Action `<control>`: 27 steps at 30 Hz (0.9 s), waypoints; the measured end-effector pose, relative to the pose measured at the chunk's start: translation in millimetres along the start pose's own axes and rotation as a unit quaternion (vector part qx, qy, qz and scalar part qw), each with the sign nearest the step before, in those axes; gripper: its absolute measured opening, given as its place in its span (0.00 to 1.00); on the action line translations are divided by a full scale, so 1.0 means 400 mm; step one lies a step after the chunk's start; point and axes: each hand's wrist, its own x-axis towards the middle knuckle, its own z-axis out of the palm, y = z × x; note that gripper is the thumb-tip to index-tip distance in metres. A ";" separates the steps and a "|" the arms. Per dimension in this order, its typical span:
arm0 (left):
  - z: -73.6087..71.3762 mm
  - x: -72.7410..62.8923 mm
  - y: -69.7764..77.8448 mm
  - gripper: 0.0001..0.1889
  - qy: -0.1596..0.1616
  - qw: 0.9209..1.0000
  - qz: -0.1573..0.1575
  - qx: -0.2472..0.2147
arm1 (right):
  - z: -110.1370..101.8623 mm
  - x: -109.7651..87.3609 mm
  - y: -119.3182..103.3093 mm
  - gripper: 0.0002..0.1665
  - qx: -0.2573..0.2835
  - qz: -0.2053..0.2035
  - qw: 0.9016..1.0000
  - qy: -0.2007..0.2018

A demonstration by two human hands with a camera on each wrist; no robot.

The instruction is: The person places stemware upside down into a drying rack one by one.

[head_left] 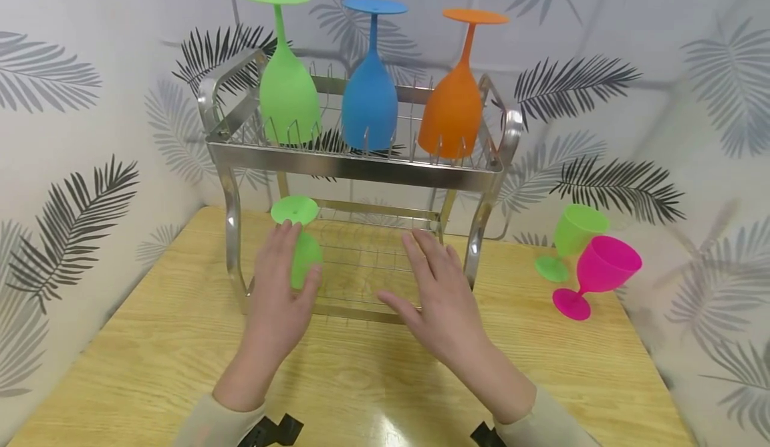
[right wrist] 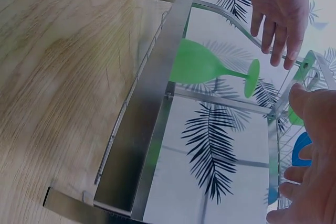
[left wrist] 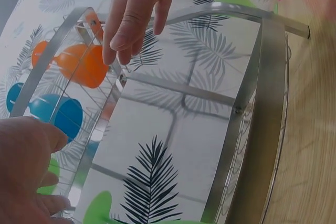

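Note:
A two-tier metal dish rack (head_left: 355,168) stands on the wooden table. Upside down along its upper tier are a green goblet (head_left: 289,93), a blue goblet (head_left: 369,99) and an orange goblet (head_left: 452,109). Another upside-down green goblet (right wrist: 197,64) stands at the left of the lower tier. My left hand (head_left: 278,293) is raised in front of that lower goblet, partly covering it in the head view, its fingers extended and holding nothing. In front of the rack's right half, my right hand (head_left: 444,293) is likewise empty, with fingers spread and thumb apart.
On the table right of the rack, a green goblet (head_left: 579,232) stands upright behind a pink goblet (head_left: 604,266). A leaf-patterned cloth (head_left: 607,93) hangs behind the rack and along the sides. The wooden tabletop (head_left: 373,380) extends in front.

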 end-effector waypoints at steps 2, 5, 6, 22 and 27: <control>0.007 0.001 0.006 0.36 -0.002 1.000 0.003 -0.002 | -0.010 -0.007 0.003 0.58 0.005 0.003 1.000 0.002; 0.019 0.002 0.016 0.35 -0.002 1.000 0.015 -0.008 | -0.022 -0.015 0.007 0.59 0.008 0.007 1.000 0.005; 0.024 0.003 0.019 0.35 -0.002 1.000 0.020 -0.010 | -0.026 -0.018 0.009 0.59 0.008 0.008 1.000 0.007; 0.128 0.014 0.084 0.37 -0.054 0.996 0.034 -0.068 | -0.090 -0.079 0.054 0.60 0.015 0.068 0.997 0.038; 0.158 0.017 0.100 0.36 -0.070 0.994 0.033 -0.078 | -0.113 -0.095 0.074 0.61 0.006 0.093 0.995 0.045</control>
